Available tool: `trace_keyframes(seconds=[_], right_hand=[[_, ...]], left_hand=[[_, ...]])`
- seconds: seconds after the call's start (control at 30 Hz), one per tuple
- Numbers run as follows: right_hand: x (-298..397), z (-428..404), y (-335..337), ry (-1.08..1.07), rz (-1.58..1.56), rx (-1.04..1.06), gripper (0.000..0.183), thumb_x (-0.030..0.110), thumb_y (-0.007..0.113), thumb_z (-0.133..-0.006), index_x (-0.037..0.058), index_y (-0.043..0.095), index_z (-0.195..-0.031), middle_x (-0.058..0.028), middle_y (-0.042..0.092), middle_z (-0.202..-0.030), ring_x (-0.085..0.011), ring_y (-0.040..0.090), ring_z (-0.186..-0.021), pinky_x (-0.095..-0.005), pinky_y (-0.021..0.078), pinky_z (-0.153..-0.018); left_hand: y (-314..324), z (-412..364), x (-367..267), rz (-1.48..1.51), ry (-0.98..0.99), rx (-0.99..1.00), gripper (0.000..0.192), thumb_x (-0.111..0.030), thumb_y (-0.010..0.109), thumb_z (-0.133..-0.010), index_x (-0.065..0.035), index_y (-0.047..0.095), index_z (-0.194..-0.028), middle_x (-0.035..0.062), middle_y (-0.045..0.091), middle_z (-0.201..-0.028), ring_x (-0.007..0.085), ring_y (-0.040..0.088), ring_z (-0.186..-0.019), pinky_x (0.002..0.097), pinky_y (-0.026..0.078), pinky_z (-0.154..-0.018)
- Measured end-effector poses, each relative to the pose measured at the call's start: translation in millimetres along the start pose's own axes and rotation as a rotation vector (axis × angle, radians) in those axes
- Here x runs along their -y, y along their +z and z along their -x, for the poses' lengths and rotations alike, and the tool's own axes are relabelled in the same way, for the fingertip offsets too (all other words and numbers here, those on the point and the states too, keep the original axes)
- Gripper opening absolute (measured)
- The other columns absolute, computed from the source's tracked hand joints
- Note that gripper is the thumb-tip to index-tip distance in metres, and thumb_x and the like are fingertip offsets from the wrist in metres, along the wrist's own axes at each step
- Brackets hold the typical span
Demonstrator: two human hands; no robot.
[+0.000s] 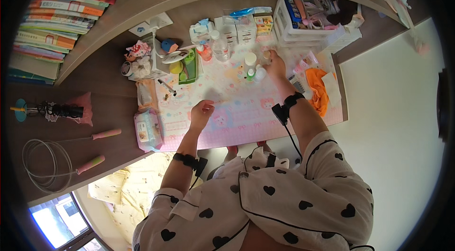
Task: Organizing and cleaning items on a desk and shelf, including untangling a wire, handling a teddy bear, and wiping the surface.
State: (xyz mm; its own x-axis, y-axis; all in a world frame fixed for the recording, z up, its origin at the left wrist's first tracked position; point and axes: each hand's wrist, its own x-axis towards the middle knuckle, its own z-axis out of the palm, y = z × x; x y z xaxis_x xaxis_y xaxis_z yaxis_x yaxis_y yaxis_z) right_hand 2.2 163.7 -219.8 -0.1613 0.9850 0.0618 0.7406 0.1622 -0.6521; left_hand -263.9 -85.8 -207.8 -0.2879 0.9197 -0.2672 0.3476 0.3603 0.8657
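My right hand (276, 67) has its fingers around a small clear bottle with a pale cap (266, 55), which the fingers partly hide. Just left of it stand a bottle with a white lid (250, 59), a small green bottle (251, 74) and a small whitish bottle (260, 73). My left hand (201, 114) is above the left part of the patterned pink desk mat (241, 109), fingers loosely curled, and I see nothing in it.
A large clear bottle (221, 48) and a red-orange pump bottle (204, 52) stand toward the back. White drawers (284, 20) fill the back right. An orange cloth (316, 89) and a pink tube (305, 62) lie at right. A wipes pack (147, 132) sits at the left edge.
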Motion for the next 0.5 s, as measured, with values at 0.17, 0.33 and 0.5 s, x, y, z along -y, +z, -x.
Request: trace_keyframes(seconds=[0.17,0.33,0.5], right_hand=[[-27,0,6,-0.083,-0.168,0.016,0.052,0.001,0.072,-0.07,0.0091,0.057,-0.119,-0.0164,0.068,-0.098,-0.0361,0.065,-0.094,-0.0415,0.052,-0.078],[-19,16,-14,-0.062,-0.17,0.027,0.05,-0.005,0.064,-0.072,0.0088,0.059,-0.119,-0.0139,0.068,-0.1,-0.0316,0.066,-0.091,-0.0391,0.0525,-0.078],[9,32,-63,-0.069,-0.125,-0.129,0.041,-0.007,0.059,-0.076,0.0089,0.062,-0.114,-0.0122,0.068,-0.101,-0.0277,0.067,-0.087,-0.0376,0.0525,-0.076]], left_hand=[[-4,2,13,0.053,0.044,-0.074,0.019,-0.004,0.067,-0.083,-0.0068,0.068,-0.101,0.004,0.069,-0.079,0.0117,0.063,-0.067,0.0258,0.051,-0.063],[-16,12,2,0.077,0.056,-0.121,0.018,-0.003,0.066,-0.082,-0.0058,0.067,-0.1,0.0044,0.068,-0.078,0.0127,0.064,-0.067,0.0262,0.052,-0.064],[-35,15,-23,0.029,0.173,-0.144,0.022,0.004,0.06,-0.084,-0.0038,0.065,-0.104,0.0035,0.068,-0.081,0.0103,0.064,-0.07,0.0237,0.053,-0.063]])
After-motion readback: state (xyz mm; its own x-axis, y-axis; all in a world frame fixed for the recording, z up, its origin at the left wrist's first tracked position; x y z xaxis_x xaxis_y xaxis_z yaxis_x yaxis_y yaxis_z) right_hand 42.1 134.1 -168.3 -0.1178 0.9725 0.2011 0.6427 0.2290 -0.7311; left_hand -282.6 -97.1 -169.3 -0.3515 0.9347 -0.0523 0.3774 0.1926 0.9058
